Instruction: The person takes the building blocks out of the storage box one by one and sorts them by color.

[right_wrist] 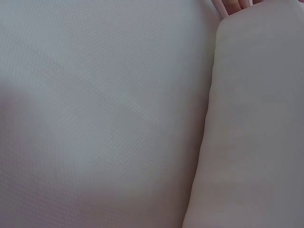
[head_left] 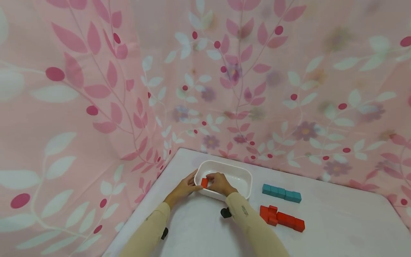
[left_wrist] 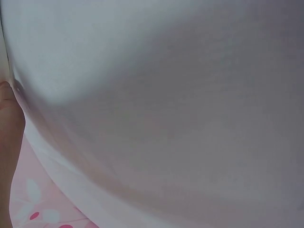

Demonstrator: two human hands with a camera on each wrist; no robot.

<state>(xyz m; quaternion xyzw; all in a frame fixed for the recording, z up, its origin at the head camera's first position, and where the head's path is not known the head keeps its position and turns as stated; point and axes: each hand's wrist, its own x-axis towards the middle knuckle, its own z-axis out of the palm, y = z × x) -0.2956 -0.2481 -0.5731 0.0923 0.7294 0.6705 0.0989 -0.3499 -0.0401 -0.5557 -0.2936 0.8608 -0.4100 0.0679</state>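
- The table [head_left: 337,228], under its white cloth, fills the lower right of the head view, with pink leafy fabric behind it.
- The white tub [head_left: 239,174] sits low and just left of centre. I judge the step to be setting a block inside it, so I want the block well past the near rim before I loosen my fingers, and lowered rather than dropped.
- The teal blocks [head_left: 281,193] lie in a row right of the tub, and the red blocks [head_left: 282,217] sit below them, nearer the bottom of the frame. Both groups are apart from my hands.
- My left hand [head_left: 182,189] rests against the tub's left end with its fingers fairly straight, steadying it. I can't tell whether they hook the rim.
- My right hand [head_left: 219,183] reaches over the near rim with the wrist bent down, fingers pinching the small red block [head_left: 204,182].
- That block is right at the tub's near-left rim, between my two hands.
- Both wrist views show only blurred white surface.
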